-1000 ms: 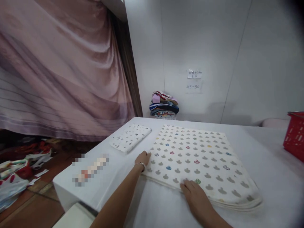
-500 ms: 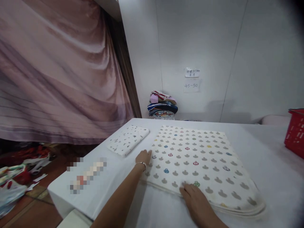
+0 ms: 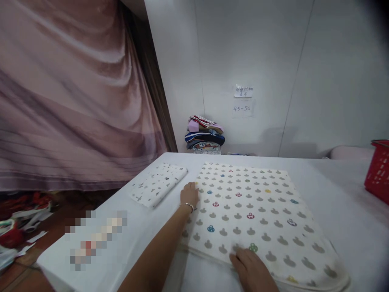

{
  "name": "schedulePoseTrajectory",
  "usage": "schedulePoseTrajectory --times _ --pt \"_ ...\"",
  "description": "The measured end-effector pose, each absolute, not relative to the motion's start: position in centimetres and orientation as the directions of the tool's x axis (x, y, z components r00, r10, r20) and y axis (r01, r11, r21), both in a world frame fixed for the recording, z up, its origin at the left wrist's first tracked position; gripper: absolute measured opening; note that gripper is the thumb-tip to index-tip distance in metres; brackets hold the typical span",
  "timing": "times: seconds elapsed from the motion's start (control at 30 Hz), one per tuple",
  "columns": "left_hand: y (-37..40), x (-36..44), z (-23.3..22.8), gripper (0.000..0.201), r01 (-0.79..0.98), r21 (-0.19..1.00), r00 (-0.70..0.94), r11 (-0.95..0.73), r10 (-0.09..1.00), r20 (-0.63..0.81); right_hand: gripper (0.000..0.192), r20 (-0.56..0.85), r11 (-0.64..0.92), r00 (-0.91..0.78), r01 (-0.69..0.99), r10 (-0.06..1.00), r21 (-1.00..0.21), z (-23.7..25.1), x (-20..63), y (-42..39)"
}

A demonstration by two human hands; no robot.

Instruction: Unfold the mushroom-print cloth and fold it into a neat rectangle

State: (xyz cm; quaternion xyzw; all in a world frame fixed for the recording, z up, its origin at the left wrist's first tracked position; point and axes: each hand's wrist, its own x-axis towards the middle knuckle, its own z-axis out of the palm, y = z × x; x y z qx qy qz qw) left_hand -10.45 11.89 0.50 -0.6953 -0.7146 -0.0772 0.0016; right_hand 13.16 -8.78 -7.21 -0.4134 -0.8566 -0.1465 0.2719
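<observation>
Since a second ago the left hand (image 3: 189, 194) has slid further along the left edge of the spotted blanket (image 3: 255, 211), away from the body, while the right hand (image 3: 252, 265) has kept its place at the near edge. That blanket, cream with grey and a few coloured motifs, lies folded and flat on the white surface (image 3: 340, 190), its layered edges stacked at the near right corner. The left grip is loosely curled, fingers resting on the cloth's border beside a bracelet (image 3: 189, 205) at the wrist; whether they pinch the hem I cannot tell. The right grip lies flat, fingers together, pressing the near hem down. This looks like smoothing and squaring the fold. A further fold would call for both hands to take hold of one edge evenly. A smaller folded cloth (image 3: 158, 184) lies just left of it, apart; a red basket (image 3: 378, 170) stands at far right.
</observation>
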Motion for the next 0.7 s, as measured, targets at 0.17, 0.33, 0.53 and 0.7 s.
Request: schedulePoseTrajectory --times 0.17,0.33,0.53,0.7 --pt "14.4 -9.8 -0.5 0.058 0.988 0.128 0.084 -0.082 0.996 -0.010 0.024 0.565 0.647 -0.576 0.757 0.591 0.095 -8.9 13.6 -8.0" --pt "15.5 -10.4 -1.9 0.065 0.985 0.170 0.035 -0.014 0.993 -0.117 0.022 0.587 0.617 -0.533 0.784 0.610 0.071 -8.3 13.2 -8.2" --pt "15.9 -10.5 -0.7 0.054 0.987 0.161 0.041 -0.023 0.993 -0.108 0.021 0.537 0.597 -0.471 0.799 0.700 -0.076 -5.4 12.2 -8.8" --pt "10.0 -8.5 -0.1 0.054 0.941 0.147 0.302 -0.304 0.953 0.036 0.019 0.432 0.581 -0.495 0.810 0.754 -0.085 -5.0 12.0 -8.8"
